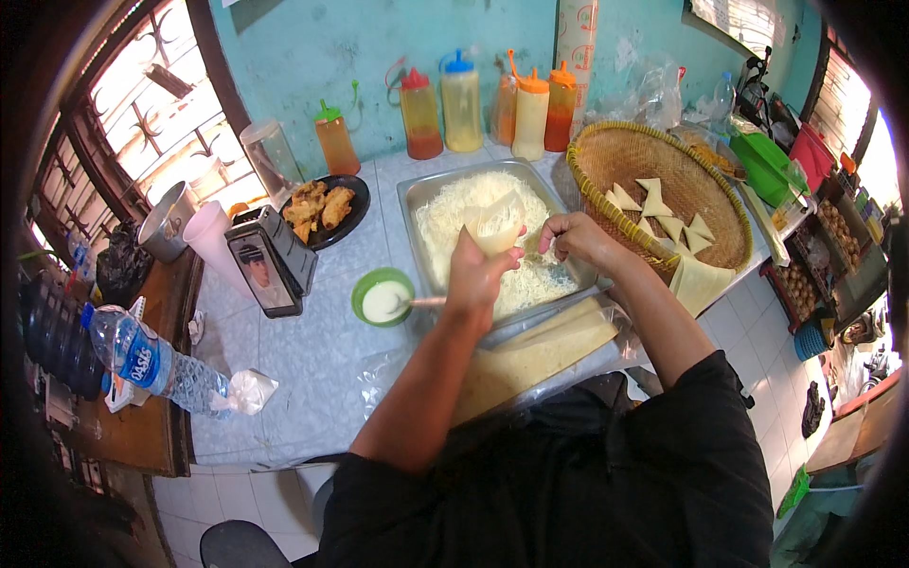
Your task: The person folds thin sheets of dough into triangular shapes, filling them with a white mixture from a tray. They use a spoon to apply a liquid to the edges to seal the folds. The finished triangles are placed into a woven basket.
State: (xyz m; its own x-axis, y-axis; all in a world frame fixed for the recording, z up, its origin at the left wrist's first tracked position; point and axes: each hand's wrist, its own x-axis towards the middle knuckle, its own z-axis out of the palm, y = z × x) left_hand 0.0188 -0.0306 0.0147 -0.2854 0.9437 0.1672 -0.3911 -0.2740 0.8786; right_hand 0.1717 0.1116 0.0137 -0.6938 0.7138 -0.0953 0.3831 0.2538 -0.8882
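My left hand [477, 277] holds a folded dough wrapper [491, 226], a cone-like pocket with pale shreds in its mouth, over a metal tray [408, 206]. Fine white noodle-like shreds [454, 192] fill much of that tray. Just right of the pocket, my right hand [568, 238] hovers with bent fingers; whether it pinches any shreds is unclear. Flat wrapper sheets [543, 351] lie on plastic in front of me, partly under my left forearm. A green bowl [360, 312] of white liquid with a spoon stands left of the tray. Folded triangular pastries [657, 202] lie in a woven basket [717, 184].
Sauce bottles [460, 106] line the wall. At the left are a black plate [358, 220] of fried food, a napkin dispenser [302, 259], a pink cup [213, 238] and a plastic water bottle [156, 362]. One wrapper sheet [699, 280] hangs at the basket's near edge.
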